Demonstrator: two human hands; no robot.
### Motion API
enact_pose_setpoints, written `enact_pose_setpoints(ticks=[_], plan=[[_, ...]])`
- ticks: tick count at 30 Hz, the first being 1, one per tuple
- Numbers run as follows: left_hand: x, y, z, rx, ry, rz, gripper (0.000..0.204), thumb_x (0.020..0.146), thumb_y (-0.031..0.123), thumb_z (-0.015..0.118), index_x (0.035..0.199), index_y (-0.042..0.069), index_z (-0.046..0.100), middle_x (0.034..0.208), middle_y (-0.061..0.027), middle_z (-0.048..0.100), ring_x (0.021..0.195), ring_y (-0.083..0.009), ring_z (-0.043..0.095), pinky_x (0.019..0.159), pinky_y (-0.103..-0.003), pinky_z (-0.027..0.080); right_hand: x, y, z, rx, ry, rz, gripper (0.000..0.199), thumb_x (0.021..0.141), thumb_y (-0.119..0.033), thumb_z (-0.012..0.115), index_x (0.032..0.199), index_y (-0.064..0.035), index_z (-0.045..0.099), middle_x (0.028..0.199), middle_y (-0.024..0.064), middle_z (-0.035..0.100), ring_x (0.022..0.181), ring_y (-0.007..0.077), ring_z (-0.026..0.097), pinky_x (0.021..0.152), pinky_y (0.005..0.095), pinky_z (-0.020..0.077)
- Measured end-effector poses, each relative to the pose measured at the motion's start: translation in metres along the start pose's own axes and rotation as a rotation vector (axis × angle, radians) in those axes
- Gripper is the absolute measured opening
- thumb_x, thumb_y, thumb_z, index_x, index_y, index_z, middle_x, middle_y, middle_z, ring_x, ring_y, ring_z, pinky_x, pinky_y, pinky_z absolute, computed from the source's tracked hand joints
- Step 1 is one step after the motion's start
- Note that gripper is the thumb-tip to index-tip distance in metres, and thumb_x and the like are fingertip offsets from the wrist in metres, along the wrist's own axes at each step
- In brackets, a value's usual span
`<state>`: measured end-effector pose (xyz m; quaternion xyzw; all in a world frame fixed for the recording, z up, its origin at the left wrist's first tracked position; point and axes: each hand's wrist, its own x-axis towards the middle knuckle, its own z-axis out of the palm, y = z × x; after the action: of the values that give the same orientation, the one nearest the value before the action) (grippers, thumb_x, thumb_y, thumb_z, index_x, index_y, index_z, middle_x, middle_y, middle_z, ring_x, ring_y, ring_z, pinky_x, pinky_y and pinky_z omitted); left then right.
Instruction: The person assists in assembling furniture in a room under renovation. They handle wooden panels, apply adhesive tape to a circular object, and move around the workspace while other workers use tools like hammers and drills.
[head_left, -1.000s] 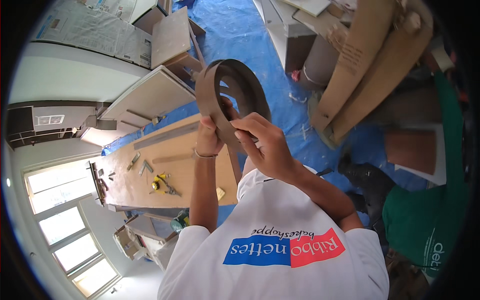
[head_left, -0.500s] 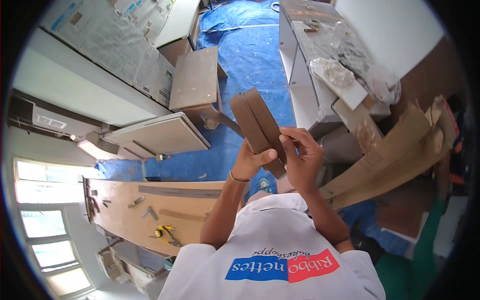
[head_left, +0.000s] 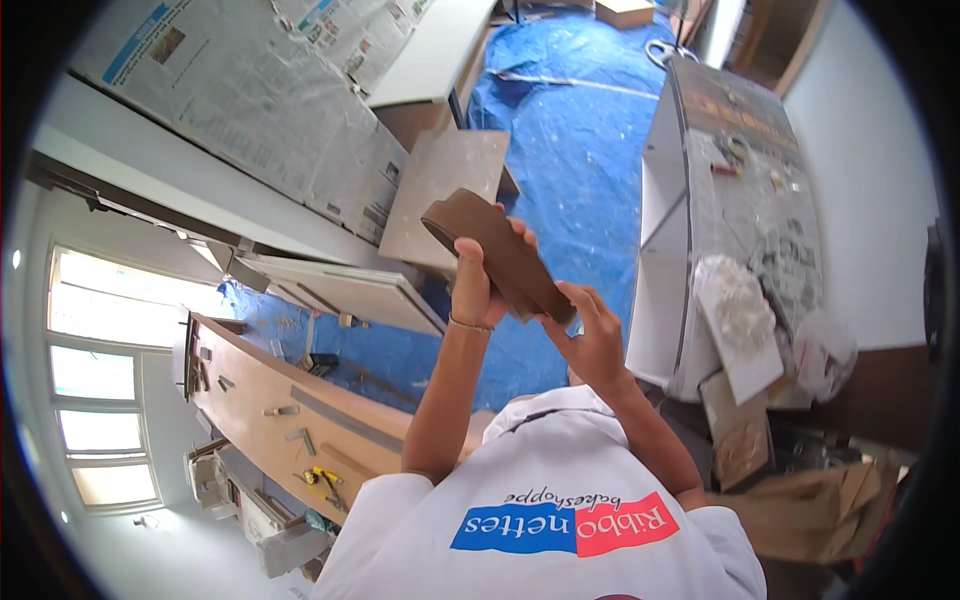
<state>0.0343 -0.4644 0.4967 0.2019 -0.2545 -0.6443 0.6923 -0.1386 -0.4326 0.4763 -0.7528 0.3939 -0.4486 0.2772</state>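
A flattened roll of brown edge banding (head_left: 522, 268) hangs in the air before my chest, tilted from upper left to lower right. My left hand (head_left: 478, 285) is closed around its left side, the thumb at the near face and fingertips showing beyond the far edge. At the lower right end, my right hand (head_left: 592, 338) pinches the banding between thumb and fingers. Part of that grip is hidden by the hand itself.
On the left, a long wooden board (head_left: 250, 385) bears a brown strip (head_left: 345, 418), a metal square (head_left: 300, 437) and a yellow-and-black tool (head_left: 320, 482). A blue tarp (head_left: 565, 150) covers the floor. A paper-covered cabinet (head_left: 770, 215) stands right, cardboard (head_left: 810, 510) below it.
The view has swung, shifting the room's furniture. The roll has turned in my hands, showing more of its broad brown face. My left fingers now wrap over its far side.
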Motion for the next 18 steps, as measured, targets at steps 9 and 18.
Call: enact_pose_setpoints(ticks=[9,18], plan=[[0.136,0.0,-0.017,0.205,0.112,0.043,0.081,0.076,0.067,0.062,0.127,0.008,0.044,0.103,-0.0046,0.058,0.097,-0.0161,0.058,0.086,-0.033,0.05,0.194,0.043,-0.024,0.362,-0.379,0.122,0.044,0.074,-0.008,0.073,0.114,0.0029,0.057,0.091,0.0161,0.064,0.081,0.0328,0.066,0.071,0.0375,0.0523],[0.271,0.027,-0.045,-0.015,0.127,0.057,0.037,0.088,0.011,0.063,0.119,0.007,0.044,0.084,-0.008,0.063,0.083,-0.0173,0.063,0.078,-0.032,0.051,0.309,0.083,0.027,-0.106,-0.285,-0.243,0.05,0.073,-0.009,0.071,0.12,-0.0002,0.058,0.096,0.0133,0.057,0.087,0.0297,0.06,0.073,0.039,0.0509]])
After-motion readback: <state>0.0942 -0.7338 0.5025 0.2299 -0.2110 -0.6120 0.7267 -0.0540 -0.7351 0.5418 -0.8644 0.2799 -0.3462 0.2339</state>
